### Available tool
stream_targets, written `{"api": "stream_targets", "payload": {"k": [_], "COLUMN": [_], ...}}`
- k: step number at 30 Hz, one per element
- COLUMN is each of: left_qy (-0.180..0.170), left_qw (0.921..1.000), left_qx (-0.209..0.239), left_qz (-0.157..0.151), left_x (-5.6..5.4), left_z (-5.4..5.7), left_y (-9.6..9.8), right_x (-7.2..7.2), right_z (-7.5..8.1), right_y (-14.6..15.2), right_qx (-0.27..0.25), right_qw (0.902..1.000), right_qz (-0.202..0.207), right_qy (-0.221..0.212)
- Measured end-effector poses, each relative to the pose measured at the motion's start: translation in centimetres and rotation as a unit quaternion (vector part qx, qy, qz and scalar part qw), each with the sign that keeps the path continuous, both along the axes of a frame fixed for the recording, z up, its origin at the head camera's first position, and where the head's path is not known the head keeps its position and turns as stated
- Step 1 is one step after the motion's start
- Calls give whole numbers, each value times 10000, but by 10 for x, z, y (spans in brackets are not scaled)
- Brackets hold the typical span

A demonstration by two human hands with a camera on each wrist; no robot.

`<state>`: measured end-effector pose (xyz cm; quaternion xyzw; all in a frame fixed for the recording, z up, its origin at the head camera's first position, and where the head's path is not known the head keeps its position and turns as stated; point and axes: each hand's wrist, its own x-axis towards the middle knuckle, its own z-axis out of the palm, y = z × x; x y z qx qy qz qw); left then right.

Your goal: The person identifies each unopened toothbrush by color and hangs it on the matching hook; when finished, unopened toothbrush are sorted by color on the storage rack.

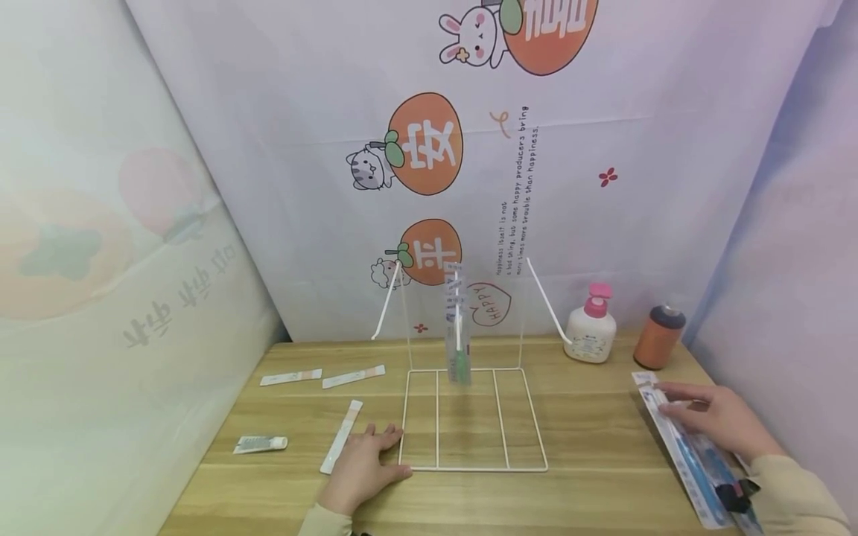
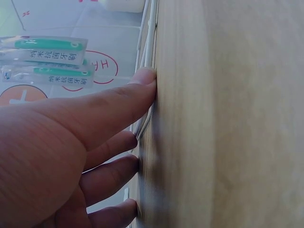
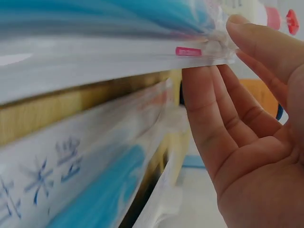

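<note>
A white wire rack (image 1: pixel 474 470) with upright hooked arms stands mid-table. My left hand (image 1: pixel 365 465) is at its front left corner, fingers spread; in the left wrist view the thumb touches the base wire. From the rack's middle hook hang clear-packed toothbrushes (image 1: pixel 459 365) with green handles, at least two in the left wrist view. At the right, my right hand (image 1: pixel 727 420) pinches the top end of a packaged toothbrush (image 3: pixel 118 61) with a blue handle, between thumb and fingers. Below it lies another blue packaged toothbrush (image 3: pixel 95 190), partly hidden by the hand and sleeve in the head view.
Behind the right hand stand a white pump bottle (image 1: pixel 591 333) with a pink top and an orange cylinder (image 1: pixel 660 339) with a dark top. Three slim white sachets, one (image 1: pixel 342 437) beside the left hand, and a small tube (image 1: pixel 260 444) lie at the left.
</note>
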<state>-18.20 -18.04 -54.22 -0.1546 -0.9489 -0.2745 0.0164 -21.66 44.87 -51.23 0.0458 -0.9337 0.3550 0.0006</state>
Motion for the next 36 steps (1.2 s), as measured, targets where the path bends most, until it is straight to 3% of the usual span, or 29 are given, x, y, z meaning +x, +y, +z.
{"api": "stream_targets", "payload": {"k": [11,18,28,36], "left_qy": [100,50,95,108], "left_qw": [9999,10000,9999,9999], "left_qx": [61,56,59,71], "left_qz": [-9,-20,-12,11], "left_x": [2,2,2,3], "left_z": [0,-1,0,2], "left_y": [1,1,1,2], "right_x": [14,30,48,65], "right_z": [37,68,98,125], "right_y": [-50,-89,-134,-163], "right_qx": [20,92,-882,-1662], "right_qw": [9964,9876,9592,9324], "right_qz": [-119,121,384,776], "right_qy": [841,1562,2658,3116]}}
